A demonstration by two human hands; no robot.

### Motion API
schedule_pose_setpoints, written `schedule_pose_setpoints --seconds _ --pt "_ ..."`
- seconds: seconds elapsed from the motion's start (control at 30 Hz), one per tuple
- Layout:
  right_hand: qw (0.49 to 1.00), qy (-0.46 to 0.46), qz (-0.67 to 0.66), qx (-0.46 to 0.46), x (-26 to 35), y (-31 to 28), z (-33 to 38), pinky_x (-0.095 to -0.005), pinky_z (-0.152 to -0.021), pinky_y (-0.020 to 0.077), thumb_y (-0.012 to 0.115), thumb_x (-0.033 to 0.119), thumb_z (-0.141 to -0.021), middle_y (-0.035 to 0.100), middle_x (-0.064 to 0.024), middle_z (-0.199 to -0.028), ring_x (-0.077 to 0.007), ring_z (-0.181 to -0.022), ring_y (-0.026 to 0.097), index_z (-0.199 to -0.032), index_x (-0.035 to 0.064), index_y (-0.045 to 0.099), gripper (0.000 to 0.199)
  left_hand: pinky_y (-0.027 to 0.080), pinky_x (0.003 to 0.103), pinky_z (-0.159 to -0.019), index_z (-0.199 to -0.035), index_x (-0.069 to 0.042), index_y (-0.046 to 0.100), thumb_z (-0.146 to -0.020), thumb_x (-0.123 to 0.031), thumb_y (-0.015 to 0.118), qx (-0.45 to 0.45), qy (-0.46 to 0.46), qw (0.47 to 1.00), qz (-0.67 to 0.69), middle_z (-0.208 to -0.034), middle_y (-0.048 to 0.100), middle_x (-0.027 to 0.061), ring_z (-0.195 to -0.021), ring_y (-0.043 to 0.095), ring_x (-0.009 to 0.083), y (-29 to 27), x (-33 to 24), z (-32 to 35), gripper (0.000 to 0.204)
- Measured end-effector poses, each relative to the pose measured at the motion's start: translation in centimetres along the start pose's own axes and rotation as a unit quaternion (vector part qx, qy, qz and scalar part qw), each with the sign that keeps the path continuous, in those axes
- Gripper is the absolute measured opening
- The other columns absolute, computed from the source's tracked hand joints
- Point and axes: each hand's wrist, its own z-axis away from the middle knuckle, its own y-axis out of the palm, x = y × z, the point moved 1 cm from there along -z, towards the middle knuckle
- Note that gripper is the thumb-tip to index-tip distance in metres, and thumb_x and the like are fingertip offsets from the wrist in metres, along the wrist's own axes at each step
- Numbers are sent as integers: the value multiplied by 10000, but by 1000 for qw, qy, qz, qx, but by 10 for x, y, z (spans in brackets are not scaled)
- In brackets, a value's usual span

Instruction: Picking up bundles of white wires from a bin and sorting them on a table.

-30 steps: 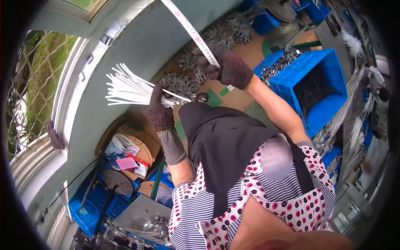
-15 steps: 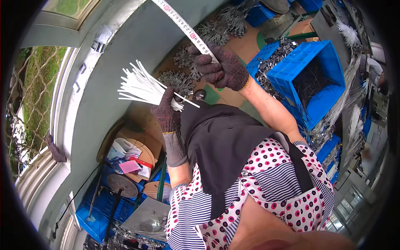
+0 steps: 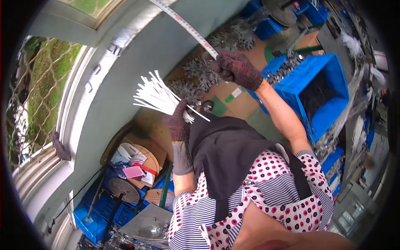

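Note:
A bundle of thin white strips (image 3: 156, 96) is gripped in my left hand (image 3: 178, 125), which wears a dark knit glove. The strips fan out toward the wall, and one of them sticks out past the others on the right. Farther up, my right hand (image 3: 239, 70), gloved the same way, pinches the end of a white measuring tape (image 3: 185, 26). From that hand the tape runs up and left beyond the top of the view, in front of the grey-green wall. The tape and the strips are apart.
On the right stand a blue crate (image 3: 310, 93) with dark thin pieces inside and small metal parts (image 3: 287, 68) beside it. Bundles of grey wires (image 3: 202, 73) lie on the floor by the wall. A dark glove (image 3: 61, 146) rests on the window sill at left.
Both hands and the bundle appear shifted right and down, along with the whole scene as the view moves. My right hand still holds the tape, now slightly farther from the left hand.

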Motion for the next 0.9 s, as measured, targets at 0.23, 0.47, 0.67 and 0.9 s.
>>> schedule_pose_setpoints --seconds 0.23,0.47,0.67,0.9 --pt "781 -293 545 -83 34 -59 -99 -325 -753 529 618 147 -954 659 -60 -960 -184 -854 643 -1302 87 589 355 527 297 -477 -1141 94 598 -824 -9 697 30 -28 998 52 -773 659 140 -556 611 189 -16 -3 5 348" --pt "551 -347 754 -82 84 -115 -205 -386 -821 512 597 249 -966 627 -85 -1047 -261 -930 613 -1335 183 573 375 525 292 -439 -1059 97 621 -798 -9 717 15 -44 998 42 -761 664 133 -519 615 176 -27 -10 8 298" --pt "553 -257 791 -53 125 -76 -245 -483 -900 499 584 330 -949 626 -131 -1216 -348 -1108 584 -1305 199 584 379 514 272 -564 -1114 86 630 -842 -51 728 10 -85 996 -19 -897 666 123 -637 623 158 -30 -15 8 319" --pt "547 -362 739 -154 119 -63 -261 -487 -924 501 556 322 -933 598 -202 -1281 -376 -1133 590 -1297 110 580 422 525 349 -856 -1136 -39 691 -815 -68 730 45 76 993 -74 -1072 697 154 -926 663 255 -12 -8 -40 325"
